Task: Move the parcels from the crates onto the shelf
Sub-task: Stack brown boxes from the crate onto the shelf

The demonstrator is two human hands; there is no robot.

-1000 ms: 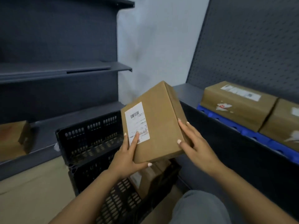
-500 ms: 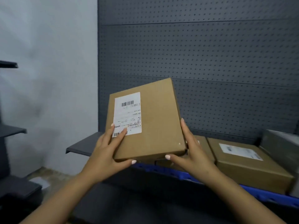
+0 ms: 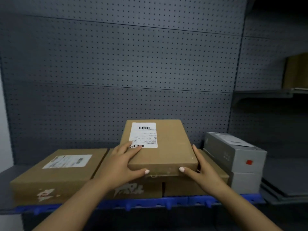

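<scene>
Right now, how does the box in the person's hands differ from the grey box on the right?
The held parcel is brown cardboard; the grey box is grey with a small red mark on its front. The held parcel lies on top of other brown parcels, both hands on it; the grey box sits on a second grey box, untouched. The held parcel's white label is sharp, the grey box's label dim. Both are rectangular and labelled on top.

Illumination is dim and even, with a cool cast. Light falls from above and in front, so the white label (image 3: 143, 135) is the brightest area. The upper right corner falls into deep shadow. Wide-angle distortion bends the pegboard (image 3: 116, 72) seams. Detail is soft throughout; label print is unreadable.
</scene>
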